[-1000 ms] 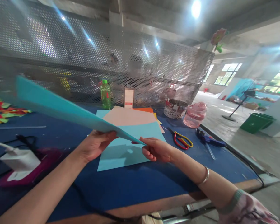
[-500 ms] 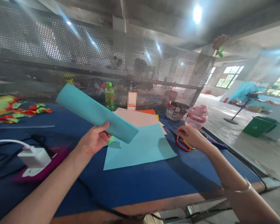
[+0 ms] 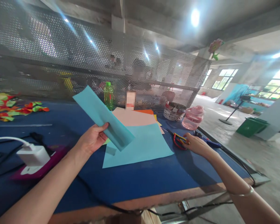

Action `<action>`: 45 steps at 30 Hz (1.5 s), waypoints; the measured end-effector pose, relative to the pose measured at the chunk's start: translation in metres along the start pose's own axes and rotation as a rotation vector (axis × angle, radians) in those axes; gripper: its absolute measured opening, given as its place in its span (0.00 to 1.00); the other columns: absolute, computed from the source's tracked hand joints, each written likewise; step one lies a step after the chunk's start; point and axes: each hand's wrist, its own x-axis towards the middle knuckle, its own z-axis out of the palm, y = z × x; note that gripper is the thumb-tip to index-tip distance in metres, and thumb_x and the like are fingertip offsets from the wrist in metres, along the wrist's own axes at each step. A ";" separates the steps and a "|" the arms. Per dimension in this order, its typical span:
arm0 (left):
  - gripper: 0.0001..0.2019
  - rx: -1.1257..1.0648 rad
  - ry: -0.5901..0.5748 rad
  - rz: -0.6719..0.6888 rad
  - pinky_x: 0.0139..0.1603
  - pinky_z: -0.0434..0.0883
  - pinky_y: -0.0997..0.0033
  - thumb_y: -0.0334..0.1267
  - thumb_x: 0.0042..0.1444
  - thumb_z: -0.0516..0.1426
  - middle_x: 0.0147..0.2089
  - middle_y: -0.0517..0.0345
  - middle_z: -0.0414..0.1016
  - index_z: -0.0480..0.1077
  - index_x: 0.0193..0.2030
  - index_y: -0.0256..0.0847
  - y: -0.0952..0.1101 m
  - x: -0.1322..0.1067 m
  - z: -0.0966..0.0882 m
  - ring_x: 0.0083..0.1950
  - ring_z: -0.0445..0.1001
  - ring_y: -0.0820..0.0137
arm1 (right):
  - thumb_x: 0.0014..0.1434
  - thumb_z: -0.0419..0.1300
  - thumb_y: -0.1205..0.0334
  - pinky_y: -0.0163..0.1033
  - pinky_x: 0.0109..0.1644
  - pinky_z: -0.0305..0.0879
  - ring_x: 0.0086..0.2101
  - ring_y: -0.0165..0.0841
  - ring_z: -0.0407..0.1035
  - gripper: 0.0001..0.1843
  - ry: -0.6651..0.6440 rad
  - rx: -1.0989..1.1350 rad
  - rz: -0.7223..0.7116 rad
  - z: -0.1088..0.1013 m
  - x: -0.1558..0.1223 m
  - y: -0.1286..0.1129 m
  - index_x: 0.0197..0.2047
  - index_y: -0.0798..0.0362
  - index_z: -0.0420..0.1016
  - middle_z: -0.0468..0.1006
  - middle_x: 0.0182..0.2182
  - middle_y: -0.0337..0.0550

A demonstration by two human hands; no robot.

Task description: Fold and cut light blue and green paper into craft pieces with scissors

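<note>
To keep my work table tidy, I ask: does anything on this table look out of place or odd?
The pale blue paper sheet lies crooked on the pink sheet, their edges not lined up. A black cable also sags over the front edge of the blue table.

We are seeing turquoise paper [image 3: 105, 119] against a deep blue tabletop [image 3: 140, 183]

Centre, a paler blue sheet [image 3: 140, 152] is lying nearest us, a pink sheet [image 3: 133, 116] and an orange sheet [image 3: 143, 111] are showing farther off, red-and-yellow scissors [image 3: 179, 140] are gleaming right, and red-green-yellow scraps [image 3: 18, 107] are patterning the far left.
</note>
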 end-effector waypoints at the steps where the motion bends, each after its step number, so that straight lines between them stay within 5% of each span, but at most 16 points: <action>1: 0.16 0.000 0.009 -0.002 0.30 0.78 0.73 0.14 0.55 0.49 0.29 0.48 0.81 0.75 0.37 0.30 0.001 -0.001 0.001 0.28 0.80 0.67 | 0.53 0.58 0.65 0.34 0.32 0.54 0.32 0.37 0.72 0.19 -0.014 0.017 -0.009 -0.002 0.001 -0.004 0.49 0.57 0.67 0.78 0.32 0.46; 10: 0.14 -0.013 0.021 -0.004 0.31 0.78 0.76 0.15 0.56 0.49 0.28 0.50 0.81 0.74 0.36 0.30 -0.001 0.005 -0.003 0.27 0.79 0.70 | 0.49 0.59 0.63 0.34 0.27 0.49 0.29 0.37 0.70 0.25 0.058 0.000 0.103 -0.008 0.009 -0.018 0.52 0.55 0.65 0.76 0.28 0.42; 13: 0.14 -0.016 0.026 0.014 0.30 0.78 0.77 0.16 0.56 0.50 0.28 0.52 0.80 0.74 0.37 0.31 0.000 0.006 -0.004 0.26 0.79 0.71 | 0.50 0.58 0.65 0.34 0.27 0.51 0.25 0.33 0.66 0.25 0.117 0.218 -0.016 -0.015 0.006 -0.036 0.53 0.54 0.64 0.72 0.23 0.37; 18: 0.14 -0.047 0.083 0.029 0.28 0.78 0.77 0.17 0.57 0.50 0.27 0.54 0.80 0.74 0.40 0.31 0.004 0.006 -0.004 0.25 0.78 0.72 | 0.48 0.63 0.63 0.30 0.24 0.56 0.24 0.26 0.64 0.25 -0.260 1.054 -0.336 -0.034 -0.015 -0.110 0.50 0.53 0.65 0.70 0.28 0.36; 25: 0.13 -0.134 0.179 0.055 0.28 0.77 0.79 0.18 0.57 0.50 0.25 0.57 0.78 0.73 0.40 0.32 0.015 0.012 -0.011 0.24 0.78 0.73 | 0.51 0.64 0.43 0.39 0.37 0.70 0.32 0.31 0.70 0.28 -0.618 1.475 -0.489 -0.031 -0.033 -0.184 0.48 0.51 0.63 0.67 0.29 0.35; 28: 0.12 -0.158 0.192 0.065 0.26 0.77 0.79 0.18 0.59 0.49 0.23 0.56 0.77 0.73 0.35 0.32 0.019 0.015 -0.014 0.22 0.77 0.73 | 0.53 0.62 0.40 0.42 0.45 0.68 0.34 0.30 0.70 0.29 -0.676 1.520 -0.627 -0.018 -0.035 -0.189 0.49 0.50 0.62 0.65 0.32 0.36; 31: 0.13 -0.165 0.180 0.069 0.26 0.77 0.79 0.19 0.60 0.48 0.23 0.55 0.77 0.72 0.33 0.31 0.021 0.016 -0.016 0.22 0.77 0.73 | 0.58 0.51 0.35 0.42 0.47 0.66 0.35 0.31 0.69 0.28 -0.767 1.531 -0.608 -0.005 -0.037 -0.188 0.50 0.50 0.63 0.65 0.34 0.39; 45: 0.14 -0.103 0.127 0.092 0.31 0.77 0.79 0.18 0.59 0.48 0.24 0.56 0.78 0.70 0.31 0.32 0.017 0.017 -0.016 0.24 0.77 0.74 | 0.63 0.43 0.37 0.35 0.31 0.63 0.25 0.27 0.63 0.29 -0.808 1.463 -0.670 0.000 -0.042 -0.184 0.51 0.53 0.61 0.64 0.30 0.38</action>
